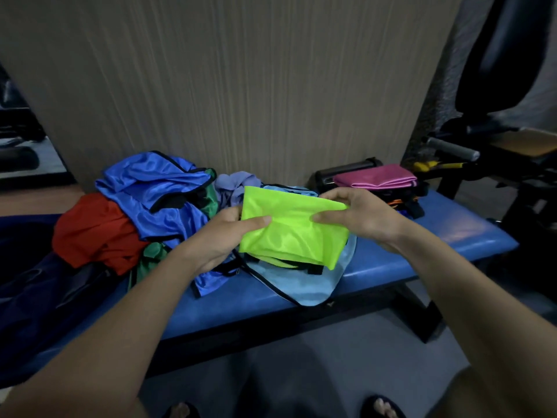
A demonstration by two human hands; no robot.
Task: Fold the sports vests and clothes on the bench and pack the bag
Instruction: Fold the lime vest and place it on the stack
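I have both grips clamped on the folded neon-green vest (289, 233), left hand (224, 236) pinching its left edge and right hand (358, 217) its right, holding it just above the light-blue vest (304, 285) spread on the blue surface (422, 251), beside the heap of blue vests (156, 197).

The scene is dim overall, with heavy dark falloff toward the corners. The brightest patch sits between the left hand (229, 236) and the right hand (358, 218), where the neon-green vest (289, 233) looks almost glowing. Just beyond the left hand, the blue vest (156, 188) carries soft sheen along its folds. Right of the right hand, the bench (452, 233) shows a pale highlight. Wide-angle bending curves the edges, and the forearms nearest the camera are soft and blurred.
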